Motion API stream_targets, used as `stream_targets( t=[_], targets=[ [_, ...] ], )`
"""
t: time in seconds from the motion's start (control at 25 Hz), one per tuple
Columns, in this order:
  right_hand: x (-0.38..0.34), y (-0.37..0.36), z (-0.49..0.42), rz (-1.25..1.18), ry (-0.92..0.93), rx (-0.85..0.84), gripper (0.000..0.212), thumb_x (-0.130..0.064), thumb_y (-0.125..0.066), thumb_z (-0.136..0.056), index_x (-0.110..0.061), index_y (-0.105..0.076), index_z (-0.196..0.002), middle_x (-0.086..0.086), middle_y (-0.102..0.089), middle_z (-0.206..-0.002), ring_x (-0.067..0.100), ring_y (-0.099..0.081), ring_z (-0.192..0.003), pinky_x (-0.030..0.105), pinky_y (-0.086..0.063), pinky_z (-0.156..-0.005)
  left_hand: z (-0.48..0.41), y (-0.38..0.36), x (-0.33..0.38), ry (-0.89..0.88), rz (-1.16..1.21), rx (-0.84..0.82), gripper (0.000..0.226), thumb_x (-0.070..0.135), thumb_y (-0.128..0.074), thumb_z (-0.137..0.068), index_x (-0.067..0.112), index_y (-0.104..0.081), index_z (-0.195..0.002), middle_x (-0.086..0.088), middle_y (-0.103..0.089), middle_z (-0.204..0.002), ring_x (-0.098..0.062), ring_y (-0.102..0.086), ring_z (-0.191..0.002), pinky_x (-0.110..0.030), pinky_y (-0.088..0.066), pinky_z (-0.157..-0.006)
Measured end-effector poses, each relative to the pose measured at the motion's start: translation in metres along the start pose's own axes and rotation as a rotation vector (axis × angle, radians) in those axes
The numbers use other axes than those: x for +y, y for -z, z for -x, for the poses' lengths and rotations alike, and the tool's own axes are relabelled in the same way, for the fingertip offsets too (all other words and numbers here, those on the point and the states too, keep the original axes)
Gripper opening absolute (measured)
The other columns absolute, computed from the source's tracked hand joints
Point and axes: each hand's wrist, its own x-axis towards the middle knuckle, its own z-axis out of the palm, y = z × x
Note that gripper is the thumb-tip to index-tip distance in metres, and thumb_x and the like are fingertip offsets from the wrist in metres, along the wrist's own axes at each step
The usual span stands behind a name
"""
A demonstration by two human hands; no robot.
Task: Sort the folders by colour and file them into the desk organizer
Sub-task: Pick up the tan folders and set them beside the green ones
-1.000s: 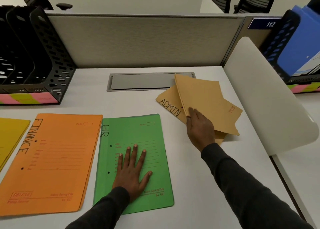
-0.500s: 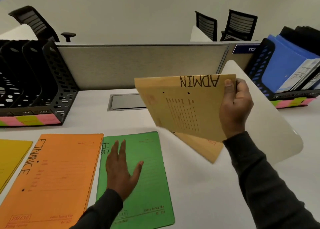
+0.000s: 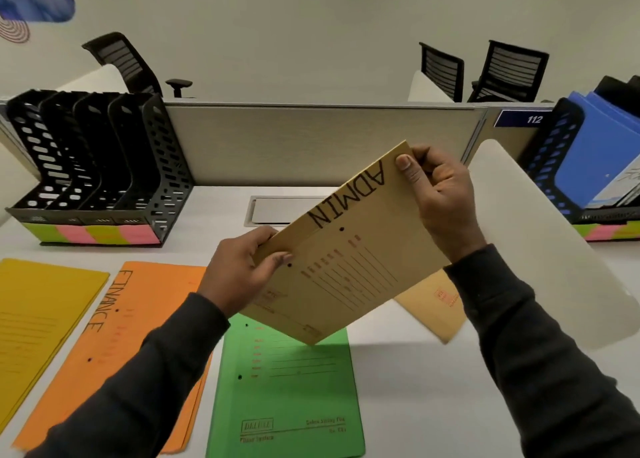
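Observation:
I hold a tan folder [image 3: 349,260] marked ADMIN up above the desk, tilted. My right hand [image 3: 440,201] pinches its top corner and my left hand [image 3: 242,270] grips its left edge. A second tan folder [image 3: 434,305] lies on the desk underneath, mostly hidden. A green folder [image 3: 291,395], an orange FINANCE folder [image 3: 114,339] and a yellow folder [image 3: 38,319] lie flat along the front. The black desk organizer [image 3: 93,166] with several slots stands at the back left.
A grey partition [image 3: 311,142] runs along the back of the white desk [image 3: 415,405]. A second organizer [image 3: 568,166] with blue folders [image 3: 602,152] stands at the right, behind a white curved divider [image 3: 540,235]. A metal cable hatch [image 3: 277,211] sits mid-desk.
My left hand left the green folder and took hold of the ADMIN folder's left edge. The folder has turned and tilted, and my view has risen.

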Motion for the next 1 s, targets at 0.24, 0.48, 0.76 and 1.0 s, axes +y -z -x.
stream_targets(
  t=[0.24, 0.48, 0.76, 1.0],
  targets=[
    [0.083, -0.008, 0.027, 0.477, -0.174, -0.002, 0.055, -0.044, -0.058, -0.097, -0.018, -0.044, -0.143, 0.004, -0.051, -0.144, 0.017, -0.047, -0.131, 0.028, -0.038, -0.102, 0.032, 0.001, -0.036, 0.366, 0.295, 0.179, 0.008, 0.025, -0.065, -0.093, 0.018, -0.066, -0.096, -0.001, -0.073, -0.084, -0.012, -0.071, -0.070, -0.028, -0.058, -0.057],
    [0.198, 0.028, 0.125, 1.141, -0.712, -0.445, 0.118, -0.082, -0.063, -0.067, -0.022, -0.014, -0.156, 0.016, -0.013, -0.163, 0.042, -0.019, -0.147, 0.056, -0.029, -0.115, 0.087, -0.001, -0.103, 0.835, 0.260, 0.137, 0.019, 0.036, -0.067, -0.089, 0.019, -0.068, -0.097, -0.006, -0.076, -0.086, -0.031, -0.072, -0.077, -0.050, -0.058, -0.078],
    [0.223, 0.058, 0.165, 1.194, -0.772, -0.699, 0.097, -0.074, -0.050, -0.083, -0.020, -0.010, -0.153, 0.017, -0.023, -0.155, 0.038, -0.044, -0.130, 0.049, -0.047, -0.103, 0.134, -0.025, -0.138, 1.040, 0.318, 0.098, 0.026, 0.040, -0.070, -0.086, 0.014, -0.070, -0.090, -0.010, -0.077, -0.082, -0.038, -0.072, -0.078, -0.059, -0.057, -0.081],
    [0.188, 0.031, 0.157, 1.316, -0.640, -0.865, 0.074, -0.027, -0.045, -0.099, -0.011, -0.002, -0.157, 0.025, -0.049, -0.134, 0.033, -0.062, -0.101, 0.037, -0.055, -0.085, 0.140, -0.046, -0.129, 1.079, 0.456, 0.103, 0.026, 0.034, -0.067, -0.091, 0.009, -0.067, -0.097, -0.013, -0.076, -0.086, -0.038, -0.072, -0.080, -0.053, -0.058, -0.080]
  ],
)
